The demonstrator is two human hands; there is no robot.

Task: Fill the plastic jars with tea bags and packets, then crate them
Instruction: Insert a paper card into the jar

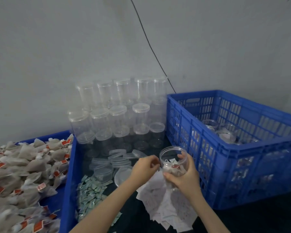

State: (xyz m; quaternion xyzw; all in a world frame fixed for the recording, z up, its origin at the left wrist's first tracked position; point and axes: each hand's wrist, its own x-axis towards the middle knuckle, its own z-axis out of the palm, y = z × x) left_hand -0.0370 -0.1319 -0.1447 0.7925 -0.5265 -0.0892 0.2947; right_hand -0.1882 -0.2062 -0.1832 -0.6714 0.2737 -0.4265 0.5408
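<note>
My right hand (pixel 186 178) grips an open clear plastic jar (pixel 172 158), tilted a little, with tea bags and a packet inside. My left hand (pixel 145 167) hovers just left of the jar with its fingers curled; whether it pinches anything is unclear. A pile of tea bags (pixel 22 174) with red tags fills a blue tray at the left. Small green packets (pixel 89 190) lie heaped in front of me, and white paper packets (pixel 165 209) lie under my hands. The blue crate (pixel 208 158) at the right holds several filled jars (pixel 225 133).
Empty lidded jars (pixel 121 113) are stacked against the grey wall behind the work area. Loose clear lids (pixel 114 160) lie in a heap between the stack and my hands. A black cable (pixel 151 47) runs down the wall behind the crate.
</note>
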